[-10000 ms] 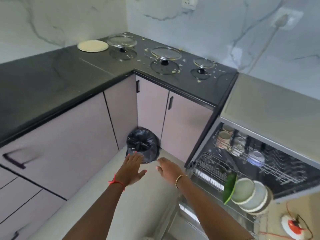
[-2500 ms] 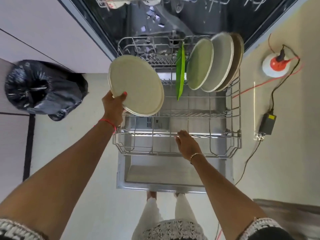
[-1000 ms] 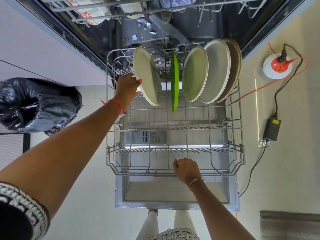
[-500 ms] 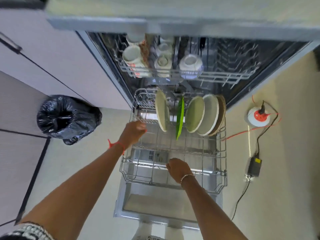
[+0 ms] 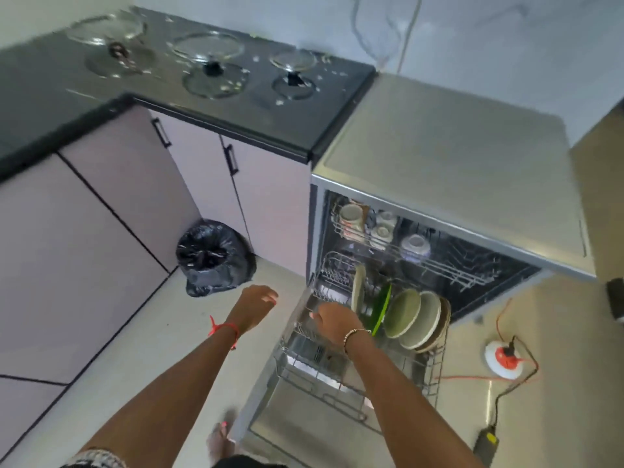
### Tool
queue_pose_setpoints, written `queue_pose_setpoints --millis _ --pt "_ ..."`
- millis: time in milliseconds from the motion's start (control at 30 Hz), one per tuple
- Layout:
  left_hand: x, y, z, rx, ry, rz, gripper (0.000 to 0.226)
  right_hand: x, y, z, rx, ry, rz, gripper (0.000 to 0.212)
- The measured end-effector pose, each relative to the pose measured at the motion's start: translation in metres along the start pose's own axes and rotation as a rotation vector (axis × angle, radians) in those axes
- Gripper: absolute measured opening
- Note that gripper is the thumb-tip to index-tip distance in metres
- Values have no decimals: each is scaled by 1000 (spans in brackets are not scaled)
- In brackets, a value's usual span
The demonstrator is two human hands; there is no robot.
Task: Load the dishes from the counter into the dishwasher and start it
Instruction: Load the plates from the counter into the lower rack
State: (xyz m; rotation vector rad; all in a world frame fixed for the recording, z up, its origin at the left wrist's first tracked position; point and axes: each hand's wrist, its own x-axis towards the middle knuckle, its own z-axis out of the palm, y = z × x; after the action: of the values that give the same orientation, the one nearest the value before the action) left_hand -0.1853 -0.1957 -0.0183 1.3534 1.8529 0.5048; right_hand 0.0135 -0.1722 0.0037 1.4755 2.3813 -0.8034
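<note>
Head view: is taking in both the counter corner and the open dishwasher.
Left hand: is hanging over the floor just left of the lower rack, fingers loosely spread and holding nothing, probably free for the next piece.
Right hand: is lying over the rack's near-left rim, seemingly steadying it. Blur is hiding the fingers, so I cannot tell whether they are curling round the wire.
Plates: a cream plate, a green plate and three leaning plates are standing on edge between the tines, so spray can be reaching each face.
Cups: are sitting in the upper rack.
Glass lids: three are resting knob-down on the counter, well apart from the dishwasher, apparently awaiting loading.
Stage: loading is looking partway done, and the door is lying open, so starting is not yet possible.
</note>
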Motion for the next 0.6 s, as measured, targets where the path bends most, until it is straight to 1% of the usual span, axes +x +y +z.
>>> queue_pose_setpoints --millis 133,233,400,600 --pt "-12 -30 -42 1 14 -10 20 15 -52 -19 -40 80 -54 37" --pt "-17 -60 -84 31 22 8 22 34 -98 -25 -63 143 -58 36" --pt "-21 -101 -169 59 118 78 24 71 -173 -29 -153 175 -66 37" --pt "-21 -145 -264 104 256 40 33 113 -264 -48 -241 240 -128 38"
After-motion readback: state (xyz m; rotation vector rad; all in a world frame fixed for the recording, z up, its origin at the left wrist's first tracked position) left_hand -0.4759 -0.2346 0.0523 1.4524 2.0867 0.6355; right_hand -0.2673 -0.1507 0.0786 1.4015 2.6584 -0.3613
